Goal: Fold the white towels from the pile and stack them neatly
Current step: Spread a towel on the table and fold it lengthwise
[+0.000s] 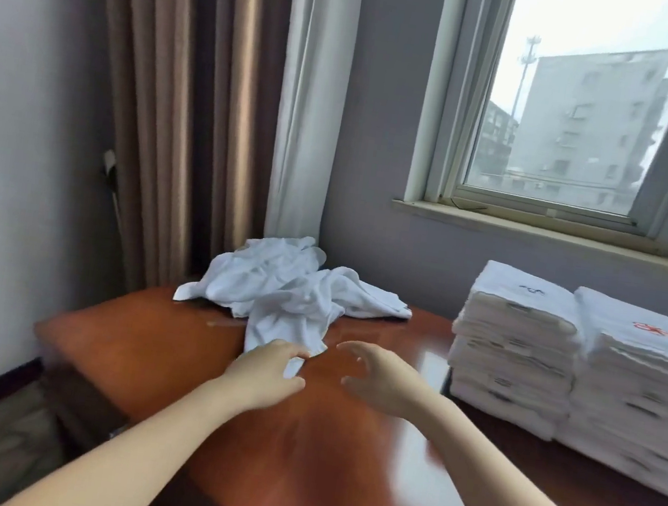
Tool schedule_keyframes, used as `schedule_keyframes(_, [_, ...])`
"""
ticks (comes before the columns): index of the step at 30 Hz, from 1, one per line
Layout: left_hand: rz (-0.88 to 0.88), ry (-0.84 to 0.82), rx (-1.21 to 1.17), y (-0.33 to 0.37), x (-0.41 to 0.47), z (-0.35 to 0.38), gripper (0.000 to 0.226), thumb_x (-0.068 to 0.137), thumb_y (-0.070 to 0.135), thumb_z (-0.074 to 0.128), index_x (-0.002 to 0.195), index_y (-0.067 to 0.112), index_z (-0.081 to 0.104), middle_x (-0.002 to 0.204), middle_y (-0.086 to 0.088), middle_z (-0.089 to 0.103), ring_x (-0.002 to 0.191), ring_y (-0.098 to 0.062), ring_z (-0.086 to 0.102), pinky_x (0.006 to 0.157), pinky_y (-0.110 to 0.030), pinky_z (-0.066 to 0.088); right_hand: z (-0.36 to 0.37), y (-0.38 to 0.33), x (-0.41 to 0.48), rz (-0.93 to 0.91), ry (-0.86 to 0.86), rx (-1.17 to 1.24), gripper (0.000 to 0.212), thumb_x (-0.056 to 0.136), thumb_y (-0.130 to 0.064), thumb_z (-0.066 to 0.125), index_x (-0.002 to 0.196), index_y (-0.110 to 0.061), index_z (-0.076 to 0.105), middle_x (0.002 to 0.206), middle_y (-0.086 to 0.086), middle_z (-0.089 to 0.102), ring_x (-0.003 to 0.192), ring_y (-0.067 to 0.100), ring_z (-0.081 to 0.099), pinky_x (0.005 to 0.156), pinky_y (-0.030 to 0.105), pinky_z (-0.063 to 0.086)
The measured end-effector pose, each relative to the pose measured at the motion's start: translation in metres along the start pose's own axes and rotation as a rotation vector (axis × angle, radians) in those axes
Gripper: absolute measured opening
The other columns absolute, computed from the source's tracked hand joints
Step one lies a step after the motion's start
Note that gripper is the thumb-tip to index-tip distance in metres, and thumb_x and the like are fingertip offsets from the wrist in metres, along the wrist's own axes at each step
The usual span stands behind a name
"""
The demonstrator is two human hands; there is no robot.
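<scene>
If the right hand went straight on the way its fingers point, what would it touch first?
Probably the near end of the crumpled white towel trailing across the reddish-brown wooden table. The right hand hovers open just beside it, though depth is hard to judge.

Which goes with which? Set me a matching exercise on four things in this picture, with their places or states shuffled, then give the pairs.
Things:
1. left hand
2. right hand
3. crumpled towel pile
4. folded towel stacks

Places or states:
A. on the right side of the table, below the window
B. above bare wood, fingers spread, holding nothing
C. at the table's far end, by the curtain
D. gripping the near end of the pile

Pairs: 1-D, 2-B, 3-C, 4-A
</scene>
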State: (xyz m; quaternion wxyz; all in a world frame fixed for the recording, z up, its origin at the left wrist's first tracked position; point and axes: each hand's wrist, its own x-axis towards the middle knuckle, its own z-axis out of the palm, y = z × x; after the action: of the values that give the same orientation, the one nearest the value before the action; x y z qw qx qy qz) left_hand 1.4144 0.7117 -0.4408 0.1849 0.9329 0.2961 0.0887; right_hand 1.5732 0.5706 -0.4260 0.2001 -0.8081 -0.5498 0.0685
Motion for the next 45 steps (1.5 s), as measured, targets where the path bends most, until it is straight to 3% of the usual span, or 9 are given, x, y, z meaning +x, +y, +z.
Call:
schedule_keyframes(6, [-0.043,0.010,0.069,-0.057,0.024,0.017,0.060,0.095,0.046,0.054,0.148,0.026,0.037,0.155,0.009,0.032,0.144,-0.015,0.028,0.113,-0.033,0.029,0.053,-0.013,0.050,0.044,-0.056,0.085,0.066,0.087,-0.023,0.056,0.149,-0.028,0.036,0.152,-0.007,0.042,0.138,0.013,0.040,0.108,0.029,0.036])
schedule_keyframes(11, [0.051,0.104,-0.061,-0.068,0.030,0.022,0.019,0.085,0.033,0.058,0.102,0.032,0.065,0.110,0.017,0.058,0.112,-0.005,0.051,0.087,-0.025,0.044,0.080,-0.018,0.073,0.004,-0.087,0.083,0.068,0.084,-0.010,0.045,0.150,-0.026,0.035,0.154,-0.010,0.036,0.148,0.011,0.020,0.116,0.030,0.027])
schedule_keyframes(17, [0.087,0.051,-0.252,-0.066,0.017,0.013,0.034,0.083,0.044,0.049,0.070,0.016,0.064,0.067,0.007,0.065,0.060,-0.010,0.057,0.067,-0.040,0.049,0.066,-0.017,0.057,-0.031,-0.046,0.166,0.036,0.070,-0.027,0.040,0.083,-0.033,0.073,0.093,-0.012,0.067,0.091,0.007,0.059,0.088,0.035,0.049])
schedule_keyframes(20, [0.177,0.122,-0.298,-0.044,0.008,0.012,0.038,0.081,0.053,0.042,0.080,0.026,0.069,0.072,0.008,0.069,0.068,-0.007,0.062,0.068,-0.034,0.051,0.050,-0.015,0.031,0.047,-0.039,0.213,0.032,0.071,-0.038,0.034,0.069,-0.043,0.066,0.082,-0.013,0.070,0.084,0.008,0.062,0.085,0.036,0.050])
schedule_keyframes(25, [0.444,0.342,-0.286,0.006,0.008,0.022,0.012,0.091,0.026,0.060,0.096,0.028,0.071,0.092,0.016,0.065,0.091,-0.004,0.055,0.083,-0.027,0.046,0.029,0.001,-0.026,0.198,-0.003,0.222,0.042,0.084,-0.054,0.040,0.121,-0.046,0.059,0.064,-0.009,0.070,0.081,0.006,0.065,0.086,0.033,0.051])
schedule_keyframes(27, [0.493,0.341,-0.252,0.028,0.009,0.029,0.015,0.091,0.024,0.061,0.102,0.027,0.071,0.104,0.017,0.065,0.103,-0.006,0.054,0.095,-0.029,0.042,0.021,0.009,-0.052,0.237,-0.015,0.146,0.033,0.083,-0.067,0.041,0.095,-0.049,0.066,0.061,-0.006,0.069,0.065,0.001,0.063,0.073,0.031,0.050])
schedule_keyframes(32, [0.458,0.140,-0.003,0.084,0.005,0.054,0.029,0.098,0.035,0.043,0.117,0.026,0.064,0.121,0.010,0.062,0.125,-0.015,0.048,0.118,-0.041,0.017,-0.004,0.036,-0.119,0.381,-0.077,-0.163,0.039,0.065,-0.072,0.055,0.085,-0.040,0.066,0.065,-0.013,0.068,0.063,-0.002,0.060,0.055,0.023,0.038])
schedule_keyframes(38, [0.428,-0.104,0.005,0.145,-0.020,0.079,0.047,0.100,0.051,0.029,0.072,0.024,0.056,0.083,0.007,0.065,0.086,-0.019,0.059,0.072,-0.034,0.045,-0.044,0.085,-0.196,0.521,-0.140,-0.331,0.028,0.065,-0.046,0.054,0.085,-0.033,0.068,0.076,-0.012,0.072,0.064,0.000,0.057,0.054,0.019,0.033])
schedule_keyframes(45, [0.645,-0.326,-0.263,0.208,-0.056,0.094,0.028,0.097,0.046,0.048,0.098,0.029,0.069,0.102,0.012,0.071,0.098,-0.008,0.062,0.092,-0.035,0.049,-0.098,0.136,-0.269,0.861,-0.212,-0.522,0.016,0.074,-0.025,0.059,0.081,-0.026,0.074,0.081,-0.011,0.073,0.085,0.011,0.065,0.068,0.023,0.042])
